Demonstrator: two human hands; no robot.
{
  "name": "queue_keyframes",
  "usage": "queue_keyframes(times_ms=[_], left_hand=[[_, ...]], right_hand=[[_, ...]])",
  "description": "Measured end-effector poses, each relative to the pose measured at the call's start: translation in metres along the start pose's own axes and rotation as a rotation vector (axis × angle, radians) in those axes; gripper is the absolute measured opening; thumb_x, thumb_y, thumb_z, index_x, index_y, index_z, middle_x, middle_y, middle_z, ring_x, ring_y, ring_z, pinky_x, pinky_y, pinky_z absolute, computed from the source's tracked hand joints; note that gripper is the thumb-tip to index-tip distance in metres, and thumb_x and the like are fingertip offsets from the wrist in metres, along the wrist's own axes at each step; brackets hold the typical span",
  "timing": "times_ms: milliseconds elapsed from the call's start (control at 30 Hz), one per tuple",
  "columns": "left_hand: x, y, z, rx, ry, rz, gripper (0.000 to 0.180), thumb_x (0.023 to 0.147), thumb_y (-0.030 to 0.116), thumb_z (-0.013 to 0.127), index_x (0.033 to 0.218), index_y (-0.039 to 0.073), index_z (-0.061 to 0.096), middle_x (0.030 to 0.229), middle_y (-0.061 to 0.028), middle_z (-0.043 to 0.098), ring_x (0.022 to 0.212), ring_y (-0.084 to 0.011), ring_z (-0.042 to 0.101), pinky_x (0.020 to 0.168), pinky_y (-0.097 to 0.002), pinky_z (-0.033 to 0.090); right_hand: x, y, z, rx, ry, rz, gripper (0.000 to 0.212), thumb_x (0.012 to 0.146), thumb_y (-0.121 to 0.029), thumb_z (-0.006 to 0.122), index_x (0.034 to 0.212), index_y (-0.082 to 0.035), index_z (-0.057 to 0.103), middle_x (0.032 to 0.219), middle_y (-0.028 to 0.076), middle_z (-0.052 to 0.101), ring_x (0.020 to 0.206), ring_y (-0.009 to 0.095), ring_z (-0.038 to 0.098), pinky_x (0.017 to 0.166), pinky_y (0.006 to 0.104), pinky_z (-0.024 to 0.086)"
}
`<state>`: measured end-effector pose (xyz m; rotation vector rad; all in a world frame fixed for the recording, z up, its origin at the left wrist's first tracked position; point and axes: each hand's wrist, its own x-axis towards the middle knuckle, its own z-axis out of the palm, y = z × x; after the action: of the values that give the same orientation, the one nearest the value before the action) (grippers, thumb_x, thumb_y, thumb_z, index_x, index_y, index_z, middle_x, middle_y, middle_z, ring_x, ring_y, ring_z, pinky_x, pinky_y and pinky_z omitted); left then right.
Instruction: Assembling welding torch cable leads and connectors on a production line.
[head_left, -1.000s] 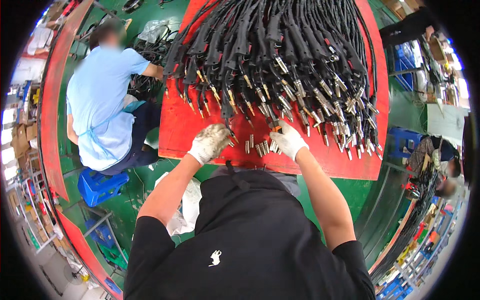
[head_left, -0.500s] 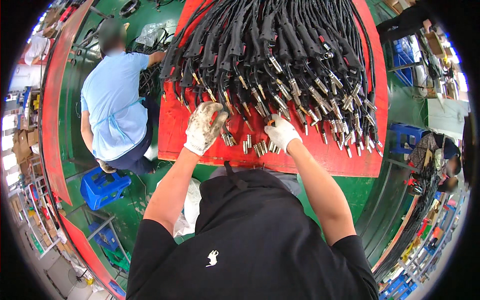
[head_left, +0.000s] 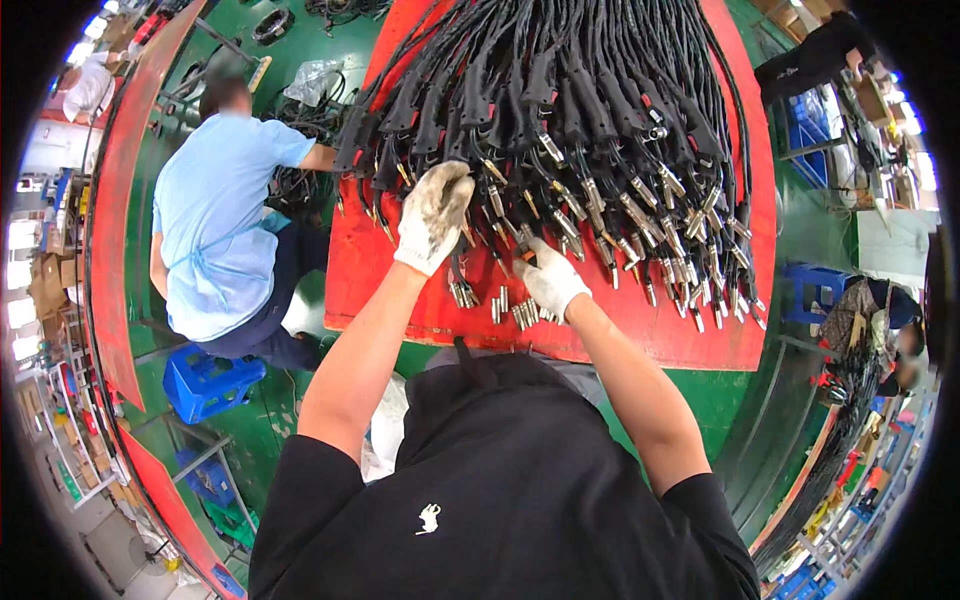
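Many black welding torches [head_left: 541,82] lie in a dense heap on a red tabletop [head_left: 680,335], their brass and silver metal ends toward me. My left hand [head_left: 432,218], in a soiled white glove, curls closed at the lower end of one torch's black handle, its fingertips partly hidden. Closer to me, my gloved right hand [head_left: 552,281] is closed around a small object with an orange part [head_left: 526,257]; its kind is hard to make out. Beside that hand, short silver metal sleeves [head_left: 523,316] sit in a small cluster near the table's front edge.
To the left, a person in light blue [head_left: 222,215] reaches toward dark cables beside the table. Below that person stands a blue plastic stool [head_left: 208,382]. Another blue stool [head_left: 818,290] is at the right. Long red-topped benches [head_left: 118,220] run along the left side.
My left hand has moved away from me and slightly right, up to a torch handle, and its fingers have drawn together. My right hand has shifted slightly left and nearer, still gripping the orange-marked object.
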<state>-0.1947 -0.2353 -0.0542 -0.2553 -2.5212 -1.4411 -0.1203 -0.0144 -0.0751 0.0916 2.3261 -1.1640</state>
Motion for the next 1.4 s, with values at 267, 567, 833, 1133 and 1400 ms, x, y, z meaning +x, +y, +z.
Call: queue_keyframes(times_ms=[267, 567, 833, 1133, 1400], left_hand=[[0.072, -0.005, 0.007, 0.186, -0.08, -0.089, 0.034, 0.095, 0.034, 0.062, 0.114, 0.006, 0.067, 0.11, -0.0198, 0.07, 0.108, -0.0381, 0.066, 0.095, -0.0455, 0.051], [0.098, -0.022, 0.011, 0.316, -0.092, -0.453, 0.044, 0.082, 0.029, 0.069, 0.116, 0.001, 0.066, 0.116, -0.026, 0.069, 0.113, -0.038, 0.066, 0.099, -0.0413, 0.051], [0.106, -0.005, 0.005, 0.514, -0.108, -0.13, 0.041, 0.095, 0.04, 0.054, 0.105, 0.005, 0.071, 0.102, -0.0249, 0.07, 0.101, -0.0401, 0.068, 0.092, -0.0462, 0.053], [0.129, -0.009, 0.063, -0.663, -0.253, -0.995, 0.043, 0.102, 0.038, 0.057, 0.126, 0.003, 0.058, 0.108, -0.0133, 0.065, 0.084, -0.0262, 0.067, 0.064, -0.0383, 0.053], [0.133, -0.048, 0.082, 0.073, -0.237, -0.736, 0.063, 0.099, 0.051, 0.052, 0.12, -0.007, 0.066, 0.122, -0.0321, 0.065, 0.123, -0.0412, 0.06, 0.104, -0.0437, 0.045]], right_hand=[[-0.017, -0.037, -0.01, 0.116, -0.015, 0.062, 0.062, 0.095, -0.03, 0.06, 0.147, 0.0, 0.044, 0.124, 0.029, 0.064, 0.116, 0.039, 0.062, 0.1, 0.0398, 0.047], [-0.029, -0.056, -0.035, 0.157, 0.005, 0.014, 0.045, 0.095, -0.032, 0.059, 0.124, 0.003, 0.058, 0.111, 0.027, 0.066, 0.107, 0.039, 0.064, 0.094, 0.0408, 0.048], [-0.022, -0.049, -0.037, 0.147, -0.028, 0.005, 0.047, 0.095, -0.026, 0.059, 0.131, 0.002, 0.055, 0.106, 0.023, 0.068, 0.099, 0.034, 0.065, 0.091, 0.0392, 0.049], [-0.023, -0.064, -0.04, 0.331, -0.08, 0.112, 0.043, 0.095, -0.026, 0.06, 0.127, 0.003, 0.056, 0.088, 0.014, 0.064, 0.073, 0.021, 0.061, 0.069, 0.036, 0.051], [-0.018, -0.08, -0.028, 0.626, -0.185, 0.183, 0.047, 0.095, -0.025, 0.061, 0.131, 0.003, 0.052, 0.082, 0.01, 0.062, 0.062, 0.017, 0.058, 0.06, 0.0351, 0.051]])
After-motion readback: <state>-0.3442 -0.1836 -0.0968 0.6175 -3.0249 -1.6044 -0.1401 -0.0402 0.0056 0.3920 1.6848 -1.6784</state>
